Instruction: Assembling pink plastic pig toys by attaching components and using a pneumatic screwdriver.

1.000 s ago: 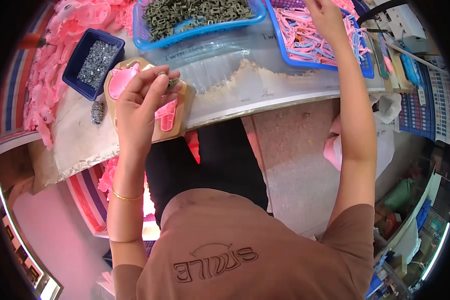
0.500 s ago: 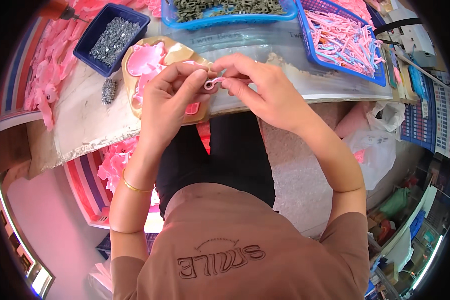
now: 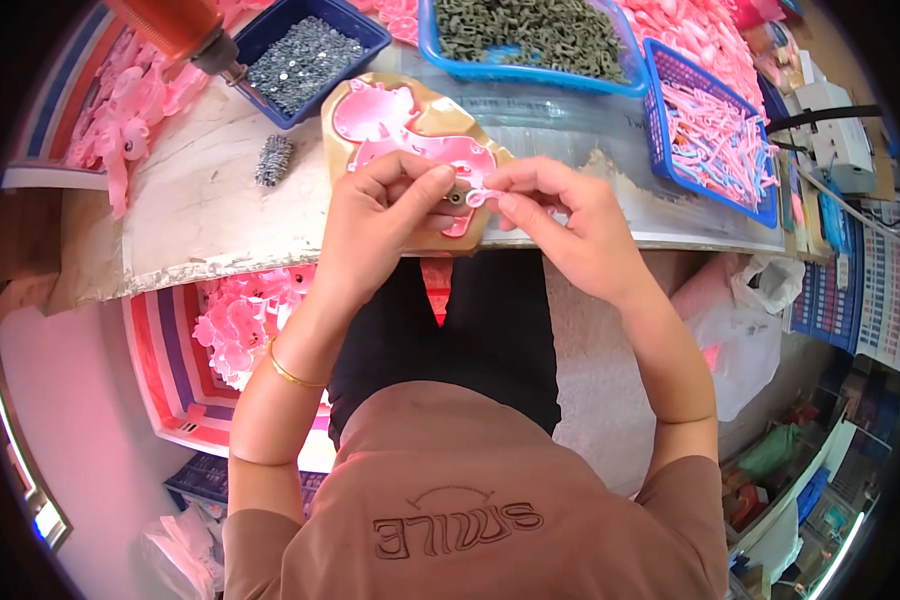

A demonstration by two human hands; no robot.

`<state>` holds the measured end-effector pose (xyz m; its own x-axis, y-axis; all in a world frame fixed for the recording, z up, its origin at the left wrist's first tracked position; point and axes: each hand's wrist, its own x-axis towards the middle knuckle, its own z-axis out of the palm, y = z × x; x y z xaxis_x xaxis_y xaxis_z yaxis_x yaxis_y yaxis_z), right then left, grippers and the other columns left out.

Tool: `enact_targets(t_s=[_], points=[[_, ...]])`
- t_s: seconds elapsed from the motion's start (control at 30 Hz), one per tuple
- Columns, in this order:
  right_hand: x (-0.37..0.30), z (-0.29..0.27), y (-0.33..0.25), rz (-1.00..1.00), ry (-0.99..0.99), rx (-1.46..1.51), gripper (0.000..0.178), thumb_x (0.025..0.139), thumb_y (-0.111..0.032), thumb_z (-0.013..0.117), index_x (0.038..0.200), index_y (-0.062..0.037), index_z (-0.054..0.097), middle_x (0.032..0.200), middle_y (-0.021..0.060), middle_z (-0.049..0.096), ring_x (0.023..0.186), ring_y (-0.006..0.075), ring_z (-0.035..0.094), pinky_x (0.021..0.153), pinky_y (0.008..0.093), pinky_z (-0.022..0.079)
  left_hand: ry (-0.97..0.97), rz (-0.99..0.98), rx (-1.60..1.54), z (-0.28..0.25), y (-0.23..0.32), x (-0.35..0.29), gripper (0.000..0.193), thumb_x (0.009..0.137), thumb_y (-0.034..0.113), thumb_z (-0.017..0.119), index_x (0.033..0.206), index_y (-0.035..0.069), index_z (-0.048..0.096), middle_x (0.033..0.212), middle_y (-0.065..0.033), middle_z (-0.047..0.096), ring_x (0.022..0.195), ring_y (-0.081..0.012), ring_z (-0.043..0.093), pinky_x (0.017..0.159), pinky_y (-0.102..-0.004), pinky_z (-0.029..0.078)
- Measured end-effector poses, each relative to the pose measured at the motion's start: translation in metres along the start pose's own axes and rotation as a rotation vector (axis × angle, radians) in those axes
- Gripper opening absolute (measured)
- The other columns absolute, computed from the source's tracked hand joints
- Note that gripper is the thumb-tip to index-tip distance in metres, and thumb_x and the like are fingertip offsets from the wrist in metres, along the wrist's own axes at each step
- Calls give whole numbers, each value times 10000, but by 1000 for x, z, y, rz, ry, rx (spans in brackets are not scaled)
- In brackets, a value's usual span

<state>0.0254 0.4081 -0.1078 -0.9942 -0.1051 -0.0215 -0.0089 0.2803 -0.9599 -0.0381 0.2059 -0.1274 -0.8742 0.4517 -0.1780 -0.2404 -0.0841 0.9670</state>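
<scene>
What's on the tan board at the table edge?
Pink molded plastic pieces rest on the tan board. The left hand, pinching a small olive-green part, covers its lower left; whatever is beneath can't be seen.

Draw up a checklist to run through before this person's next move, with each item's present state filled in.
1. Left hand holds the dark green part: ok.
2. Right hand holds the pink looped piece: ok.
3. Looped piece joined to the green part: cannot tell; they meet closely between the fingertips.
4. Pink shell lies on the tan holder: ok.
5. Shell fully in view: not ok; the hands hide part of it.
6. Orange-red tool clear of the dark blue bin: cannot tell; they overlap in view.
</scene>
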Motion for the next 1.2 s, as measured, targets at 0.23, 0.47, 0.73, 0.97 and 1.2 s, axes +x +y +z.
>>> enact_targets(t_s=[0.23,0.47,0.73,0.97,1.2], points=[[4,11,-12,-67,3,-96,166,935,-26,630,1088,33,653,965,94,718,883,141,696,799,278,557,10,-21,14,1,4,-3,188,970,147,638,972,-39,668,846,-75,706,787,-106,687,707,-231,568],[3,22,-6,-96,101,-178,136,924,-7,637,1050,37,662,928,101,729,867,139,702,772,273,562,41,70,178,5,5,-9,183,962,126,640,963,-55,667,826,-68,705,774,-93,676,706,-224,553],[9,18,-17,46,-11,58,136,924,-38,657,1043,27,670,914,93,737,851,122,697,759,264,563,-33,-31,61,-11,14,-8,191,974,133,627,989,-55,658,849,-78,701,778,-99,677,686,-229,563],[27,20,-18,-339,-49,-554,165,866,-102,713,1019,-43,687,881,100,716,683,223,686,636,309,538,-171,-71,183,-32,33,1,248,1008,186,581,1084,-32,669,898,-69,709,773,-101,687,645,-206,551],[56,35,-11,-574,60,-947,163,816,-169,719,954,-90,684,846,51,651,792,227,664,658,360,529,274,292,627,-59,35,1,201,980,168,596,1073,27,705,938,-101,721,750,-158,688,645,-304,543]])
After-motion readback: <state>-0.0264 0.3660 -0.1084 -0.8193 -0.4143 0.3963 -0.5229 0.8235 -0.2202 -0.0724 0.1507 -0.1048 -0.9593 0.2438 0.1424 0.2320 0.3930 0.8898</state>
